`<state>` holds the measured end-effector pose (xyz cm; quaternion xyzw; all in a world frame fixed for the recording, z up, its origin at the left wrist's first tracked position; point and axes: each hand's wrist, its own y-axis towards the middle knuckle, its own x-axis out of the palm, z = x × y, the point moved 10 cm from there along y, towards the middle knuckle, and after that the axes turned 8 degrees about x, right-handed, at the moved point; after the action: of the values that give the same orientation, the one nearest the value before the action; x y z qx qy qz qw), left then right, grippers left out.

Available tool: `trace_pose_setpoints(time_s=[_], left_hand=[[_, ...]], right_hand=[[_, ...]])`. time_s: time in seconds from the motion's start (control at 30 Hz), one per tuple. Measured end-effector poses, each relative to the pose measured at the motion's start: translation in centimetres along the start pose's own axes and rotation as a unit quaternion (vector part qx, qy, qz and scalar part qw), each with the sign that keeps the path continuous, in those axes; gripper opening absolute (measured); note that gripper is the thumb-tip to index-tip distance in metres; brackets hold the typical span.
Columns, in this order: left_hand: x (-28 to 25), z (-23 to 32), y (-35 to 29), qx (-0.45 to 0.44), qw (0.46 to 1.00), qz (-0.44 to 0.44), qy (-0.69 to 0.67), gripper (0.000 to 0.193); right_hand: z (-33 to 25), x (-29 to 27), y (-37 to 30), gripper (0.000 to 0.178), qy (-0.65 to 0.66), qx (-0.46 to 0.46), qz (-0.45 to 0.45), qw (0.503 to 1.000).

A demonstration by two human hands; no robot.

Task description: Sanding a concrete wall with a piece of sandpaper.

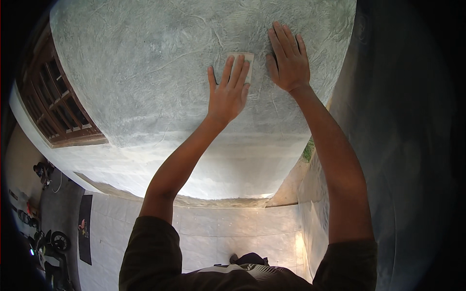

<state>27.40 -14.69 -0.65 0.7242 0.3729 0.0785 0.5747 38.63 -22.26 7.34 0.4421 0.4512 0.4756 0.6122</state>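
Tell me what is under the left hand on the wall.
A small pale rectangular pad lies flat against the grey plastered wall, pinned beneath the left hand's fingers. Only its top edge and right corner show; the rest is covered. The right hand rests on bare wall beside it.

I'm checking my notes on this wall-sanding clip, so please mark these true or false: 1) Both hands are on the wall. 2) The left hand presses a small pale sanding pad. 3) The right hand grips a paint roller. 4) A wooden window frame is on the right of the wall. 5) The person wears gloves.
1) True: the left hand and right hand both lie flat on the grey plastered wall.
2) True: its fingers cover the sanding pad.
3) False: the right hand is empty, palm on the wall.
4) False: the wooden window frame is on the left.
5) False: both hands are bare.
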Motion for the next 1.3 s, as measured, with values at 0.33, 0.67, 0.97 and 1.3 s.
trace_pose_setpoints(time_s=[0.33, 0.67, 0.97, 1.3], left_hand=[[-0.8, -0.6, 2.1, -0.023, 0.999, 0.020, -0.016, 0.057], [-2.1, -1.8, 4.3, -0.009, 0.999, 0.043, 0.013, 0.056], [-1.4, -1.0, 3.8, 0.002, 1.000, 0.001, 0.015, 0.059], [-1.2, -0.5, 1.5, 0.010, 1.000, -0.012, -0.007, 0.059]], right_hand=[[0.0, -0.1, 0.0, 0.058, -0.007, 0.000, 0.010, 1.000], [-0.2, 0.0, 0.0, 0.058, -0.022, 0.006, -0.002, 1.000], [-0.1, 0.3, 0.2, 0.057, -0.017, 0.009, 0.006, 1.000], [-0.1, -0.1, -0.4, 0.059, 0.000, 0.001, -0.007, 1.000]])
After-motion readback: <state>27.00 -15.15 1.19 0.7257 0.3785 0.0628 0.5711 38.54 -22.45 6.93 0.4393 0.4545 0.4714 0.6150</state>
